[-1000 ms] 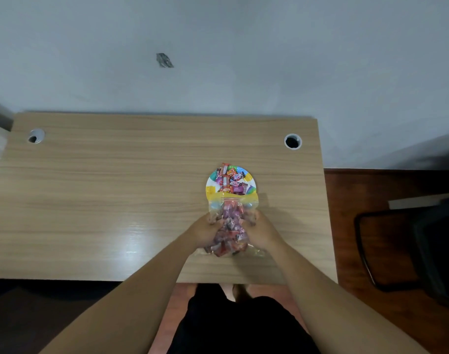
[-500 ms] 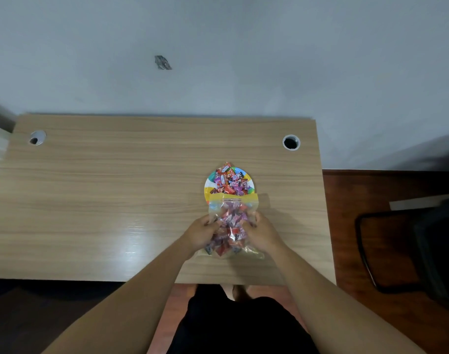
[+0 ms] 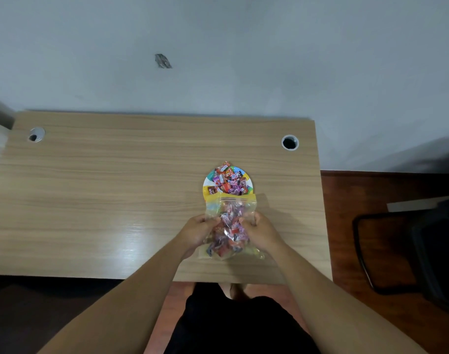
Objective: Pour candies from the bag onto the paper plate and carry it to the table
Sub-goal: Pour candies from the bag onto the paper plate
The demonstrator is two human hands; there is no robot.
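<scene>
A clear plastic bag [image 3: 229, 226] with a yellow zip strip lies on the wooden desk [image 3: 116, 200], its mouth over the near rim of a small colourful paper plate [image 3: 208, 183]. Wrapped red and purple candies [image 3: 228, 181] are heaped on the plate, and more remain inside the bag. My left hand [image 3: 196, 232] grips the bag's left side and my right hand [image 3: 260, 232] grips its right side, squeezing its middle.
The desk stands against a grey wall, with cable holes at its far left [image 3: 36, 134] and far right [image 3: 290, 142]. A black chair [image 3: 410, 251] is on the wooden floor to the right. My legs show below the desk's near edge.
More candies have spilled from the bag onto the plate, and the bag looks flatter near its mouth. Both hands kept their grip and shifted only slightly.
</scene>
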